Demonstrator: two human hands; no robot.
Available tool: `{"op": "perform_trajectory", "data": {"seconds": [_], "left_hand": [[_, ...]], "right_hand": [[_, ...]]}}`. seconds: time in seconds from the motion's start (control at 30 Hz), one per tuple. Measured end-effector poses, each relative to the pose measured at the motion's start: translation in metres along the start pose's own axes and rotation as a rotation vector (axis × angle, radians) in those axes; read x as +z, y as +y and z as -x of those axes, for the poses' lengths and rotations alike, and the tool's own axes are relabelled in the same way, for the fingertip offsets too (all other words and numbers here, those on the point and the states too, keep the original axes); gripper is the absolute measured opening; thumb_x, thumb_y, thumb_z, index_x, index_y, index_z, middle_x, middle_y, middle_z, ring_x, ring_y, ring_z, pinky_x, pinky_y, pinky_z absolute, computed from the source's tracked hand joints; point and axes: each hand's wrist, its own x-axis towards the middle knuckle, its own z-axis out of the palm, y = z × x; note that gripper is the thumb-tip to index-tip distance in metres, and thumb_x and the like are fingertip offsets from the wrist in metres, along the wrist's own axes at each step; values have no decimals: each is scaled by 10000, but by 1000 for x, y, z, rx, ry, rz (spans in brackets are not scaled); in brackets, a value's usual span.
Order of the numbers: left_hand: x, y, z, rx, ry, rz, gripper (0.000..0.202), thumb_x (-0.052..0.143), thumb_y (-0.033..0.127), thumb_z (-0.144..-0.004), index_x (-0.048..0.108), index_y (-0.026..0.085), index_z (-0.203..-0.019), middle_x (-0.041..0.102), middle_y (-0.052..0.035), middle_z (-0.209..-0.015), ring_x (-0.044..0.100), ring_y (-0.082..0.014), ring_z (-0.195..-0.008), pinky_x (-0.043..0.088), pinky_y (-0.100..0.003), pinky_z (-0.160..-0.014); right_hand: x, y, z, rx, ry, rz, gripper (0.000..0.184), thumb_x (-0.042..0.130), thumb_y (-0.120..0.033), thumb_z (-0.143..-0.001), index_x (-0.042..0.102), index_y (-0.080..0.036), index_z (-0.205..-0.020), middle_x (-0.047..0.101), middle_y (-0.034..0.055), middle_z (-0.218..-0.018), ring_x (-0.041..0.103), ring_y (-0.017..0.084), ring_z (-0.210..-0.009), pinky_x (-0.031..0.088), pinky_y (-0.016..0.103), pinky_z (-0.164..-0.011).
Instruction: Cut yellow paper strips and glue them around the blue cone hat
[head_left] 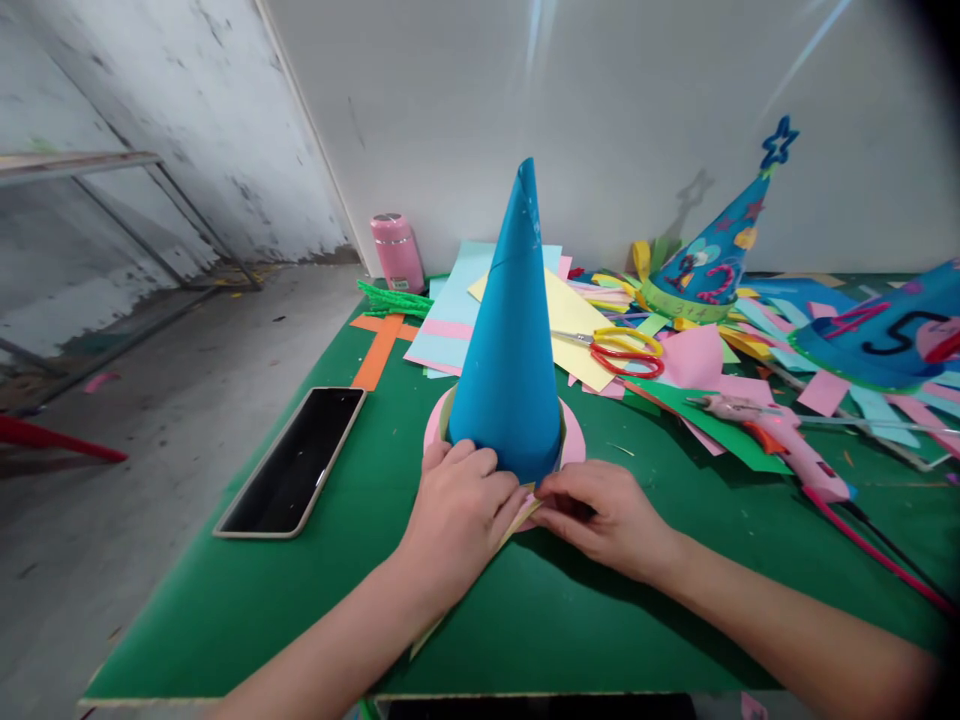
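A tall blue paper cone stands upright on the table, seated on a round pink paper brim. A pale yellow paper strip runs along the cone's lower edge, and its loose end slants down beneath my left forearm. With fingers curled, my left hand presses the strip at the cone's front left base. Thumb and fingers of my right hand pinch the strip at the front right, over the brim. My fingers hide part of the cone's bottom edge.
Left lies a phone. Behind are a pink bottle, green pipe cleaners, paper sheets and scissors. Right are a corded pink glue gun, paper scraps and two decorated hats. The green table meets a wall.
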Motion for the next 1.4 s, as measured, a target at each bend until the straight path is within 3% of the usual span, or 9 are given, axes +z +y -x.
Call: {"op": "perform_trajectory", "data": {"seconds": [0.13, 0.33, 0.57, 0.77, 0.9, 1.07, 1.27, 1.4], "left_hand": [[-7, 0, -8, -11, -182, 65, 324, 458, 285, -839, 596, 189, -562, 589, 17, -549, 491, -126, -551, 285, -301, -638], [-11, 6, -9, -48, -261, 27, 318, 410, 236, -844, 565, 171, -574, 604, -3, -584, 548, -156, -597, 322, -308, -651], [1, 8, 1, -27, -195, 27, 304, 326, 180, -854, 589, 168, -701, 598, -43, -687, 526, -194, -690, 330, -355, -675], [-3, 6, 6, -25, -148, 74, 296, 342, 213, -860, 592, 172, -705, 579, -37, -677, 488, -187, -686, 303, -346, -656], [-10, -4, 13, -72, -178, 55, 211, 453, 317, -831, 610, 199, -755, 578, -27, -726, 482, -207, -735, 270, -342, -635], [-7, -13, 14, -54, -205, 39, 262, 396, 228, -857, 623, 211, -727, 560, -29, -703, 471, -198, -723, 255, -335, -614], [-5, -6, 10, 10, -201, 5, 271, 414, 176, -838, 619, 202, -662, 583, -25, -653, 481, -182, -673, 254, -339, -597], [-6, 2, 8, 53, -182, -46, 249, 440, 156, -822, 609, 201, -644, 591, -21, -629, 484, -175, -642, 268, -334, -587]], "right_hand": [[6, 0, 1, -7, 51, -7, 213, 516, -382, -819, 618, -195, -827, 602, -12, -630, 495, 94, -554, 344, 219, -560], [10, 1, 2, 41, 85, 27, 169, 540, -360, -804, 597, -201, -814, 617, -20, -637, 513, 100, -560, 348, 220, -560], [13, 2, 0, 106, 104, 83, 184, 554, -370, -788, 576, -203, -864, 634, -17, -609, 545, 122, -556, 359, 230, -551], [13, 4, -1, 55, 40, 90, 147, 541, -321, -806, 581, -207, -721, 621, -24, -636, 523, 99, -567, 331, 221, -548], [13, 6, -1, 48, 33, 82, 97, 518, -275, -819, 592, -216, -795, 640, -21, -692, 545, 100, -606, 348, 220, -572], [15, 7, 0, 48, 54, 87, 105, 516, -277, -815, 599, -216, -830, 662, -2, -742, 576, 117, -637, 374, 235, -592], [5, 7, 6, 58, 101, 79, 163, 538, -270, -797, 578, -218, -947, 610, -3, -684, 552, 122, -602, 399, 250, -573], [-6, 4, 11, -6, 134, 63, 218, 553, -224, -780, 560, -216, -998, 572, 46, -859, 534, 152, -777, 425, 287, -663]]}}
